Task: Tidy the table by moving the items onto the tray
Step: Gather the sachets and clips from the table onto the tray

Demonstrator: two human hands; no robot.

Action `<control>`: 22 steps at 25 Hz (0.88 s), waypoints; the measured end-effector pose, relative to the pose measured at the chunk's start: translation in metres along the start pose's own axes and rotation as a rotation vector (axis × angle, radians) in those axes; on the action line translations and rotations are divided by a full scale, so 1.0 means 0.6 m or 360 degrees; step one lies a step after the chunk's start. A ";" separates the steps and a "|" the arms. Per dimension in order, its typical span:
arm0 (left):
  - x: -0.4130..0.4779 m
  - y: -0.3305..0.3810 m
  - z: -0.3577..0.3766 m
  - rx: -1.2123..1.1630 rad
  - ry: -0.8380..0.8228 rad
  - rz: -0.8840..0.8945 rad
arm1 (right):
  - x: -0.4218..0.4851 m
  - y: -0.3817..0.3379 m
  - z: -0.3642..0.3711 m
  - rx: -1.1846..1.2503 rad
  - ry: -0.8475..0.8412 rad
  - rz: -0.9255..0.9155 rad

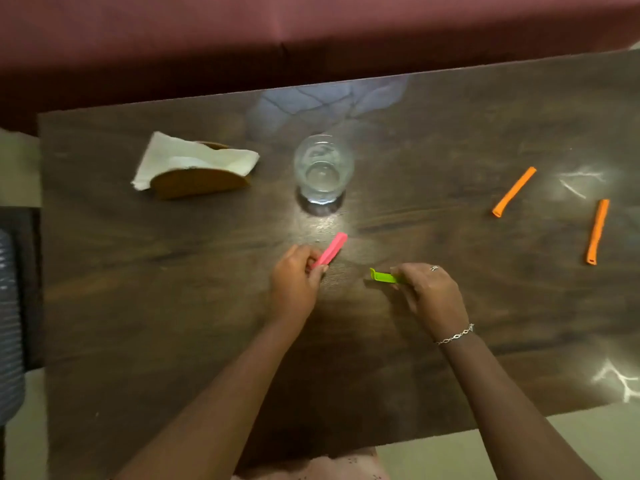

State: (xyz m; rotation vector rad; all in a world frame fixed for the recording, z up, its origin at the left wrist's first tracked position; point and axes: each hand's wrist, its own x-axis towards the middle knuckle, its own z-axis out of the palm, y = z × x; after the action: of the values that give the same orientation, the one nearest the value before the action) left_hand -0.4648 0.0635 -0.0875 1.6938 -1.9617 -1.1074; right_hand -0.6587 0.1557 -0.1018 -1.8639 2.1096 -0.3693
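Note:
My left hand (294,282) pinches the near end of a pink clip (330,252) that points up and away over the dark wooden table (138,271). My right hand (427,292) grips a green clip (382,276), whose free end sticks out to the left. Two orange clips lie flat at the right: one (514,191) slanted, the other (597,231) nearly upright in the view. A clear empty glass (323,169) stands at the middle back. A wooden napkin holder (197,181) with white napkins (187,155) sits at the back left. No tray shows in this view.
A maroon seat (311,26) runs behind the table's far edge. At the left edge stands a dark object with a grey ribbed part (10,323). Pale floor (519,441) shows past the table's near edge.

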 end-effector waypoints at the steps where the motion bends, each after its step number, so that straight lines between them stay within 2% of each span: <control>1: -0.002 -0.020 -0.031 -0.0004 0.0054 -0.0031 | 0.015 -0.030 0.010 0.0003 -0.0030 -0.0055; 13: -0.082 -0.263 -0.376 -0.0262 0.0785 -0.0517 | 0.173 -0.429 0.097 0.0155 -0.0159 -0.0840; 18: -0.137 -0.376 -0.504 -0.0225 0.1170 -0.0810 | 0.212 -0.589 0.158 0.0339 -0.0299 -0.1126; 22: -0.159 -0.457 -0.552 -0.0048 0.1186 -0.0979 | 0.226 -0.690 0.199 0.0417 -0.0306 -0.1283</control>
State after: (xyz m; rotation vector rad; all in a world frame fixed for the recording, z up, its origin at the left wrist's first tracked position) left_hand -0.0270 0.0409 -0.0486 2.3162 -0.9896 -0.5045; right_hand -0.2488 -0.0294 -0.0598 -2.3804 1.0484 -0.5706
